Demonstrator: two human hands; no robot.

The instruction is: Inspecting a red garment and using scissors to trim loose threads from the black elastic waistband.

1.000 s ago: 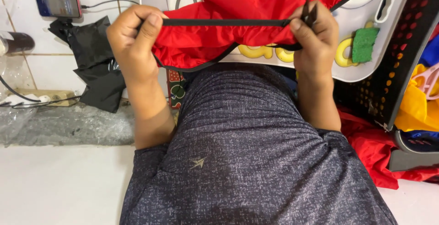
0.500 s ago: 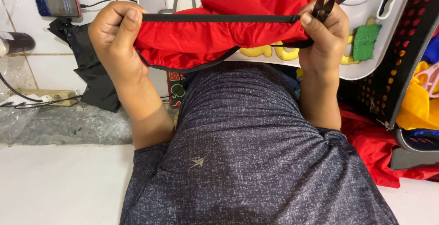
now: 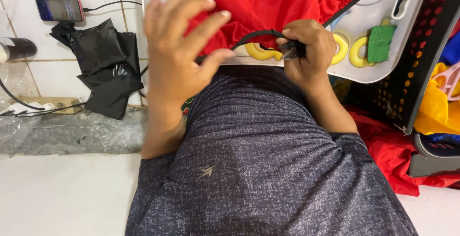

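Note:
A red garment (image 3: 268,5) with a black elastic band (image 3: 254,37) along its edge lies in front of me over a white board (image 3: 354,29). My left hand (image 3: 179,49) pinches the red cloth and the band's left end between thumb and fingers, the other fingers spread. My right hand (image 3: 306,51) is closed around the band's right end, which now curves slack between the two hands. My grey speckled shirt (image 3: 268,169) fills the lower view.
A black perforated crate (image 3: 417,63) stands at right with yellow cloth (image 3: 438,106) and more red cloth (image 3: 402,154) beside it. At left are a crumpled black bag (image 3: 103,68), a phone on a mount (image 3: 60,8), a power strip (image 3: 43,105) and bubble wrap (image 3: 62,133).
The band was stretched taut between my hands held wide apart. Both hands have since come together and lower, and the band now hangs in a slack arc.

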